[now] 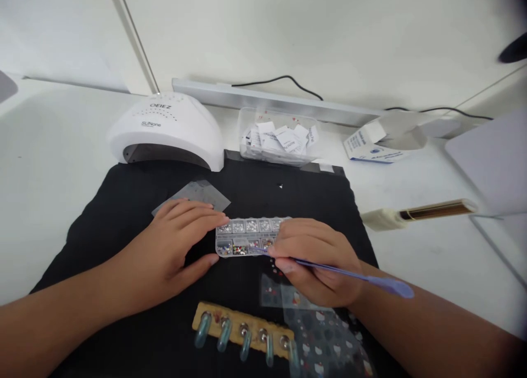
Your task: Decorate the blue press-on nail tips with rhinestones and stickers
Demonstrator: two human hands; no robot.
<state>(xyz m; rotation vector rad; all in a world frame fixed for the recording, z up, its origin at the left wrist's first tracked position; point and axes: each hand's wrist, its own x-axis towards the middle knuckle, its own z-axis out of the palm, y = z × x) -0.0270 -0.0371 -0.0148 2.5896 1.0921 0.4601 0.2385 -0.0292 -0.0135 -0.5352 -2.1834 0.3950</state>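
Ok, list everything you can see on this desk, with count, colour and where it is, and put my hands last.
nail lamp: one, white, back left, at the mat's far edge
black mat: one, black, centre of the desk
rhinestone box: one, clear with mixed-colour stones, mid mat, between the hands
clear tub: one, clear, holding white paper slips, behind the mat
white carton: one, white and blue, back right
nail file: one, brown with pale end, right of the mat
nail tip holder: one, tan, with five pale blue tips, front of the mat
sticker sheets: several, clear with prints, front right of the mat
picker tool: one, purple, in the right hand
left hand: touching the box's left end
right hand: gripping the tool, tip at the box
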